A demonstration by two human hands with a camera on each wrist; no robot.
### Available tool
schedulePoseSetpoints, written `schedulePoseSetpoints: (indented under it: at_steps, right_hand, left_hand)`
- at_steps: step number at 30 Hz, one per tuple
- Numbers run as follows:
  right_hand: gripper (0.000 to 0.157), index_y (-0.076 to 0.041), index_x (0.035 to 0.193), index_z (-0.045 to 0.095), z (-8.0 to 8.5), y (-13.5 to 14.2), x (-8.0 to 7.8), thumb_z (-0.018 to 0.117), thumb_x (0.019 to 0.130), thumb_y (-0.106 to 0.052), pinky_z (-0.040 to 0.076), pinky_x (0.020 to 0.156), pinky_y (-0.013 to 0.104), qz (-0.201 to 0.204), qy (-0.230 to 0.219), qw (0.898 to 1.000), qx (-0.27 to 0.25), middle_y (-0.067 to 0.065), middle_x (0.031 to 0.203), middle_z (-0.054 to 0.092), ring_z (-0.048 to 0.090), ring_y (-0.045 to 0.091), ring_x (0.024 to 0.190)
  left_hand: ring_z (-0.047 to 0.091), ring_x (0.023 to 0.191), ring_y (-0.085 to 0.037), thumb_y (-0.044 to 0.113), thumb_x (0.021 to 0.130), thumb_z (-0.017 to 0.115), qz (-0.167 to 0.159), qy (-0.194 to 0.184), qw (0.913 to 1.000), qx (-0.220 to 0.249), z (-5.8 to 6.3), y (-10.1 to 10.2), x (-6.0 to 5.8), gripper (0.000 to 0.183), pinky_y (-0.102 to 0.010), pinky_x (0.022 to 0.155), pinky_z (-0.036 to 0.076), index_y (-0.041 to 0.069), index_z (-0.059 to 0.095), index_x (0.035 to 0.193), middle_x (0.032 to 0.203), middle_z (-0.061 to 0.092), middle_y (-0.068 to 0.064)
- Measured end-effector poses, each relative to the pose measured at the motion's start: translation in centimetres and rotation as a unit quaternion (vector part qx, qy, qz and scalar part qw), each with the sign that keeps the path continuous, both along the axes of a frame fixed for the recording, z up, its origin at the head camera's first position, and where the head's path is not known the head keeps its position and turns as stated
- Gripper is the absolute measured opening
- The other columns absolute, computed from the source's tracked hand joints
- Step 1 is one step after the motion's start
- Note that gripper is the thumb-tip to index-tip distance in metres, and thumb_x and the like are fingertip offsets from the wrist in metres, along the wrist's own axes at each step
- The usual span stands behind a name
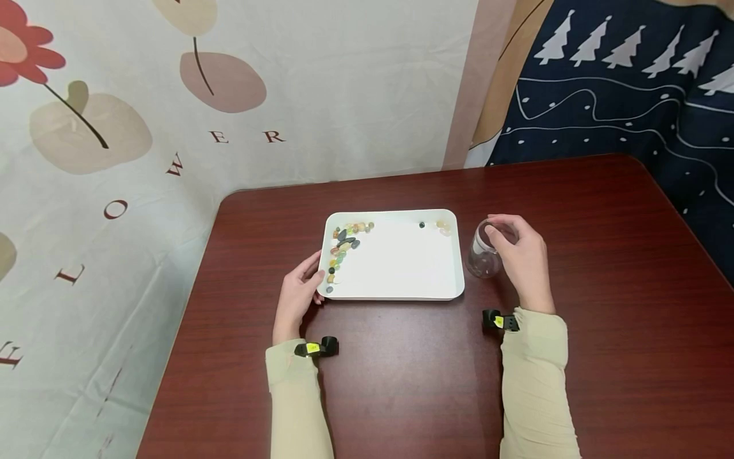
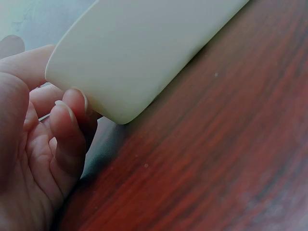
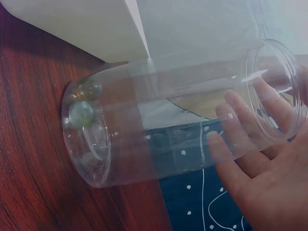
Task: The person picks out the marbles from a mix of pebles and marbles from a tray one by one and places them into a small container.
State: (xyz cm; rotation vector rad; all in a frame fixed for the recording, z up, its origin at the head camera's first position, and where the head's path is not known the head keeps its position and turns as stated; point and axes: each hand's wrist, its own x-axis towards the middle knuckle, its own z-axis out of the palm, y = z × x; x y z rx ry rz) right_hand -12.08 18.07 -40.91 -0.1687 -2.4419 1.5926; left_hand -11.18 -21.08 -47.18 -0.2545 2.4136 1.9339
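On the left, my left hand grips the near left corner of a white rectangular tray; in the left wrist view its fingers curl at the tray's corner. Small coloured stones lie along the tray's left side. A clear jar stands upright right of the tray, with glassy marbles at its bottom. My right hand holds the jar near its mouth. Its fingers lie along the jar's far side in the right wrist view; the thumb is hidden there.
A dark stone and a few pale ones sit at the tray's far right corner. The reddish-brown table extends around both arms. Behind it hang a pale printed cloth and a navy cloth with white trees.
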Motion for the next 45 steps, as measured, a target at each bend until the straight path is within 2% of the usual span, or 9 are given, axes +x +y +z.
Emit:
schedulePoseSetpoints:
  at_steps: [12,16,20,24,34,41,45]
  right_hand:
    - [0.033,-0.018,0.11,0.062,0.1,-0.1,0.0,0.057,0.085,-0.038,0.044,0.087,0.03,-0.008,0.007,1.0,0.017,-0.005,0.113,0.058,0.055,0.01,0.102]
    - [0.03,-0.016,0.107,0.064,0.4,-0.1,-0.1,0.057,0.086,-0.036,0.044,0.086,0.025,-0.027,0.035,0.999,0.019,-0.007,0.111,0.059,0.054,0.006,0.102]
    - [0.025,-0.017,0.105,0.065,0.8,-0.3,-0.1,0.057,0.086,-0.032,0.045,0.083,0.02,-0.036,0.065,0.997,-0.003,-0.008,0.11,0.059,0.056,0.005,0.099]
    - [0.023,-0.019,0.105,0.065,0.9,-0.4,0.1,0.058,0.086,-0.029,0.045,0.08,0.019,-0.038,0.076,0.996,-0.014,-0.007,0.11,0.059,0.056,0.005,0.097]
    - [0.025,-0.02,0.108,0.064,1.4,-0.4,0.3,0.057,0.086,-0.03,0.044,0.08,0.019,-0.055,0.089,0.995,-0.006,-0.007,0.109,0.059,0.057,0.009,0.095]
    - [0.025,-0.019,0.108,0.064,2.4,-0.8,0.7,0.058,0.086,-0.028,0.044,0.087,0.025,-0.061,0.096,0.993,-0.017,-0.005,0.109,0.06,0.056,0.008,0.099]
    - [0.025,-0.013,0.108,0.064,3.7,-1.4,1.4,0.058,0.087,-0.024,0.044,0.088,0.024,-0.059,0.111,0.992,-0.019,-0.002,0.108,0.061,0.055,0.007,0.099]
  left_hand:
    - [0.046,0.039,-0.016,0.015,0.085,0.058,0.008,0.01,0.9999,-0.002,-0.1,0.1,0.1,0.04,-0.029,0.036,0.044,0.025,0.054,0.124,0.119,0.056,-0.004]
    - [0.046,0.039,-0.015,0.015,0.086,0.058,0.003,0.005,1.0,0.002,0.0,0.1,0.0,0.04,-0.028,0.037,0.044,0.025,0.054,0.125,0.12,0.055,-0.003]
    - [0.046,0.039,-0.015,0.013,0.086,0.057,-0.004,0.0,0.9999,0.011,0.1,0.0,-0.1,0.042,-0.028,0.037,0.044,0.021,0.052,0.127,0.123,0.053,-0.007]
    - [0.046,0.039,-0.017,0.011,0.086,0.057,-0.003,-0.006,0.9999,0.015,0.1,-0.1,-0.2,0.042,-0.029,0.037,0.044,0.019,0.051,0.127,0.123,0.053,-0.009]
    - [0.047,0.04,-0.016,0.019,0.086,0.059,0.003,0.003,0.9999,-0.011,-0.1,0.0,0.0,0.04,-0.029,0.038,0.045,0.025,0.053,0.125,0.12,0.055,-0.002]
    - [0.047,0.04,-0.016,0.018,0.086,0.059,0.001,0.006,0.9999,-0.012,-0.1,-0.1,0.0,0.04,-0.029,0.038,0.045,0.024,0.053,0.125,0.121,0.055,-0.004]
    - [0.047,0.039,-0.015,0.016,0.086,0.058,-0.002,0.001,1.0,0.0,0.2,0.0,0.0,0.041,-0.028,0.038,0.045,0.023,0.052,0.126,0.121,0.054,-0.005]
